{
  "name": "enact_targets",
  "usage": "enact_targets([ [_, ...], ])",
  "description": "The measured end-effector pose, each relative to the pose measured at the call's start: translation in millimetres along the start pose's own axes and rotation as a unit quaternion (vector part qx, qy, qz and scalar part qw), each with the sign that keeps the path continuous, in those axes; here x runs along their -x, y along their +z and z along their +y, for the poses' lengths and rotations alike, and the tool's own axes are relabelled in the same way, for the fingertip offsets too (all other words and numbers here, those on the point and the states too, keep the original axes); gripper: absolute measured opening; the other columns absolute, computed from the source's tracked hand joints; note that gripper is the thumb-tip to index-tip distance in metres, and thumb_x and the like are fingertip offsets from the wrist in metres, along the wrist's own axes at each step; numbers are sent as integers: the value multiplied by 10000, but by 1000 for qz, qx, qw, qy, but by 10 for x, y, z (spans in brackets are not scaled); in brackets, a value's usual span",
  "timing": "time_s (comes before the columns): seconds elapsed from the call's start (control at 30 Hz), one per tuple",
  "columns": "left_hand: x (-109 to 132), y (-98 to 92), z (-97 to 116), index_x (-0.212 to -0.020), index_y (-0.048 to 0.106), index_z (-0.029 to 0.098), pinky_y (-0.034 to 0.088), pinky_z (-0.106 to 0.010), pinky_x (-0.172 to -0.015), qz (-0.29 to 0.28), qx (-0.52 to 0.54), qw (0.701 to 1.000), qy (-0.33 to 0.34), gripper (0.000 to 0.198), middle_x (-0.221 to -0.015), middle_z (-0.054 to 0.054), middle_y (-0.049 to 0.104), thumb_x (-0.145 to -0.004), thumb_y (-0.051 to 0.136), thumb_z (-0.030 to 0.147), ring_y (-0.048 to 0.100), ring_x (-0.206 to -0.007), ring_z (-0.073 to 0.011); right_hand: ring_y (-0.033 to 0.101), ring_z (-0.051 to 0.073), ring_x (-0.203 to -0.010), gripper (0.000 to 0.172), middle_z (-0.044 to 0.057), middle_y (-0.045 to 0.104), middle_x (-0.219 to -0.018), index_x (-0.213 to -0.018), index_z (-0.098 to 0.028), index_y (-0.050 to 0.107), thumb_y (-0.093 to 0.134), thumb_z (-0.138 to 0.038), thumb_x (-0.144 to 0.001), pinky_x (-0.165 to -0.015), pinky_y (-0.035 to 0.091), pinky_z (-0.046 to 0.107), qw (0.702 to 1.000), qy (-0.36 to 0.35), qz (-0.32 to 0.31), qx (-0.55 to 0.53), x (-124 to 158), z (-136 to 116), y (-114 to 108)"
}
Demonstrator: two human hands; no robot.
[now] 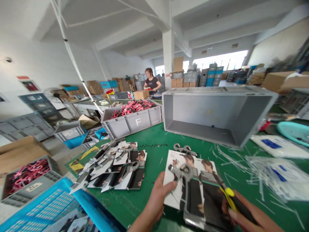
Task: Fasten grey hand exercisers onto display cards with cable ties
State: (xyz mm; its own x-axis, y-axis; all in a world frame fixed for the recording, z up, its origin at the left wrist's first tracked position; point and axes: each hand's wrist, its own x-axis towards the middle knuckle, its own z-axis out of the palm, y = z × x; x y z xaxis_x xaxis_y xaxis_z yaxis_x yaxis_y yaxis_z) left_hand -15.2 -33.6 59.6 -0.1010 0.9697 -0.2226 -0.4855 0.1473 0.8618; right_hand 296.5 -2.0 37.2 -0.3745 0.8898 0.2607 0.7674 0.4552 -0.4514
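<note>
1. While our left hand (158, 201) pinches the edge of a printed card (173, 180), our right hand (251, 219) grips a yellow-and-black handled tool (233, 201); the hands are apart, with the card between them.
2. A grey hand grip (183, 174) sits on the card, held above the green table mat (154, 145), near a pile of cards (116, 167).
3. We judge the card light and fairly stiff, though bendable, so its edge offers the safest hold. The grip looks heavier, and we cannot tell how firmly it is attached.

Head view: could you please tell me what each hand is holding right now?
Left hand: closed, holding a printed card with a grey hand exerciser.
Right hand: closed, holding a yellow-and-black handled cutter.
</note>
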Motion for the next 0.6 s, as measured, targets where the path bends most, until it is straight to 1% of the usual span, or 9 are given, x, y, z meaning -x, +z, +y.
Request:
enact_targets([
  [0.03,30,-5,55,-1137,587,140,496,-269,-686,20,-18,1000,11,487,-977,-77,714,-725,780,314,661,-753,-181,690,291,-1005,465,72,710,-1192,-1360,-318,555,478,-468,-927,-840,590,408,999,-26,-37,22,-68,-115,-91],
  [0.07,49,-12,92,-1141,578,143,499,-269,-691,35,-40,998,17,483,-972,-73,713,-735,774,317,661,-754,-179,646,297,-1094,522,87,653,-1286,-1427,-301,481,505,-443,-926,-931,549,439,996,-56,-48,55,-143,-217,-163],
  [0.1,59,-18,108,-1144,572,144,501,-269,-694,43,-57,997,16,478,-968,-70,713,-744,767,319,661,-754,-178,603,312,-1143,592,108,615,-1325,-1485,-274,403,524,-410,-922,-985,505,480,992,-78,-49,90,-220,-304,-210],
  [0.17,70,-21,90,-1152,568,144,504,-271,-700,38,-72,997,8,461,-980,-72,715,-764,749,316,661,-754,-175,562,329,-1134,677,135,581,-1337,-1525,-233,323,557,-327,-897,-986,471,524,983,-107,-53,142,-344,-441,-229],
  [0.23,81,-7,41,-1158,573,147,509,-273,-710,28,-68,997,2,449,-1003,-74,717,-775,737,315,661,-764,-174,540,334,-1103,735,145,565,-1337,-1536,-209,291,578,-252,-861,-949,467,532,975,-125,-60,173,-410,-539,-177],
  [0.3,89,10,-1,-1154,580,153,511,-278,-730,32,-76,997,9,452,-1005,-69,720,-769,744,324,663,-786,-179,517,340,-1102,766,151,551,-1350,-1539,-199,276,584,-211,-838,-931,457,533,970,-139,-62,188,-428,-600,-103],
  [0.43,69,12,-21,-1147,579,165,514,-294,-755,48,-109,993,25,466,-990,-59,722,-756,755,347,669,-816,-195,476,362,-1143,783,160,527,-1380,-1543,-185,260,580,-192,-829,-954,426,550,966,-152,-54,201,-423,-620,-10],
  [0.6,28,-7,-23,-1123,578,168,509,-293,-755,50,-146,988,20,437,-985,-51,713,-757,746,340,662,-811,-193,427,383,-1206,836,152,465,-1455,-1552,-179,239,593,-150,-795,-1004,384,561,961,-161,-68,215,-448,-588,-8],
])
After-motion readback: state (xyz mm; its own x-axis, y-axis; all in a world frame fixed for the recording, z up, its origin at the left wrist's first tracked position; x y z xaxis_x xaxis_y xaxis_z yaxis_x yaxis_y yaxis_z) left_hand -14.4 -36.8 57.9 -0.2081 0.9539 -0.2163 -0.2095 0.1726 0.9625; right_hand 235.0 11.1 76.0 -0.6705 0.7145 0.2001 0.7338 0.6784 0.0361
